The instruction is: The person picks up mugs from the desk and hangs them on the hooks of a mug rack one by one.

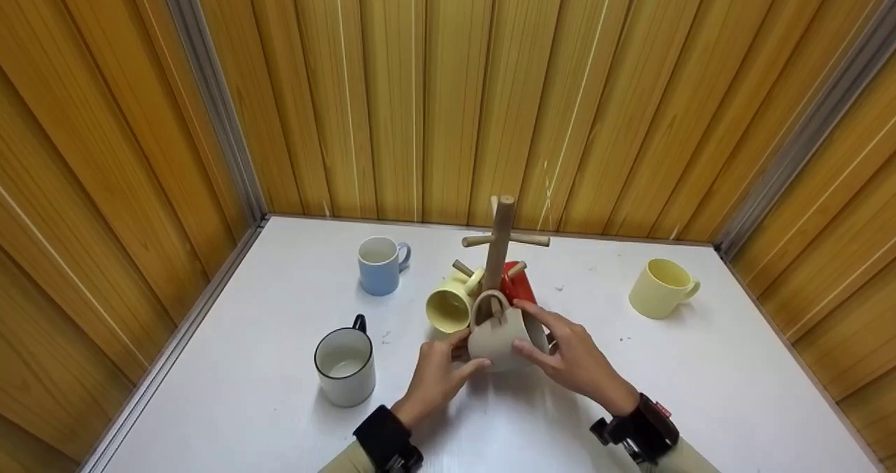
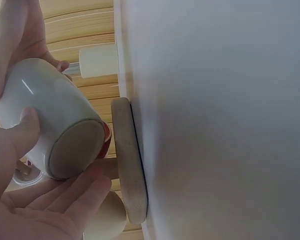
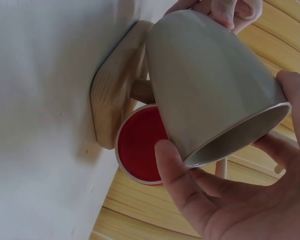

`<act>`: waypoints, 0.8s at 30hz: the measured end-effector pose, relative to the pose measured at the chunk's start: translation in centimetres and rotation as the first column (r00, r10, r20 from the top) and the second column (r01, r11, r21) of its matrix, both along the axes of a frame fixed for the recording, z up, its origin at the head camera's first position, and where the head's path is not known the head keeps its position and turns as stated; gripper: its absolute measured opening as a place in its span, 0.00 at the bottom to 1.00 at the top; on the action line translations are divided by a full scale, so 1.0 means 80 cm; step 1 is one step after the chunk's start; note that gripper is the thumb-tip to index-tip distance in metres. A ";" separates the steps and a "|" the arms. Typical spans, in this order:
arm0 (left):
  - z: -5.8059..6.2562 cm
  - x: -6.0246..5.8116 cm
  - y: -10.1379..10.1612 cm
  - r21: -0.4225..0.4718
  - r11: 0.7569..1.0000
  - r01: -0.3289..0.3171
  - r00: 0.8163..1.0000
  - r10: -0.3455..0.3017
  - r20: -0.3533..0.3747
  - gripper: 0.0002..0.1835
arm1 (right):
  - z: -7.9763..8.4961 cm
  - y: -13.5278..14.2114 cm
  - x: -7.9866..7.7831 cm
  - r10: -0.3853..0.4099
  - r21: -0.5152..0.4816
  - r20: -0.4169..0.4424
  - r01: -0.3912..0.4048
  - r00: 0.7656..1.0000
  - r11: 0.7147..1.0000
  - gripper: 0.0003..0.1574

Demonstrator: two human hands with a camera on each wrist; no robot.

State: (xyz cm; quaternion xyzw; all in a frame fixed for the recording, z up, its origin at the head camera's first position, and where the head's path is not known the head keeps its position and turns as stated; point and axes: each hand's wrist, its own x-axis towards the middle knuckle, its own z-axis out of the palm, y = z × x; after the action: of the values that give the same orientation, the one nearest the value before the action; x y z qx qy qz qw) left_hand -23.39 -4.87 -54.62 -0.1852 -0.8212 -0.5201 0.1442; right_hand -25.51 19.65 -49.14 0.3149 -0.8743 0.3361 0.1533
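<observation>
Standing toward the left of the white table are a black-rimmed mug and, behind it, a blue mug, both upright. Next, the left hand grips the base end of a grey mug, thumb against its side. Just left of the post of the wooden rack, a tilted yellow mug seems to hang. The grey mug is held aslant at the rack's near side; a peg shows within its handle's loop, but I cannot tell whether it passes through. Hanging this mug looks like the step in hand; the next move calls for easing the handle well onto the peg. Right of the post, a red mug is partly hidden. The right hand holds the grey mug by its rim end. Farthest right stands an upright yellow mug. Counted: six mugs, two of them yellow; one rack; six visible pegs.
</observation>
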 end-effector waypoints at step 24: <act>-0.002 0.001 -0.001 0.071 0.995 -0.073 0.996 0.076 -0.044 0.26 | -0.018 -0.010 0.004 -0.025 -0.018 0.066 0.027 0.998 0.999 0.44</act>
State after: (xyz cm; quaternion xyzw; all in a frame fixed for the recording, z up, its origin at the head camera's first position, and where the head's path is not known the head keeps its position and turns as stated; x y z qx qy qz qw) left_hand -23.29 -4.97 -54.79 -0.1614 -0.8055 -0.5379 0.1889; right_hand -25.16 18.83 -50.55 0.2908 -0.8796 0.3525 0.1319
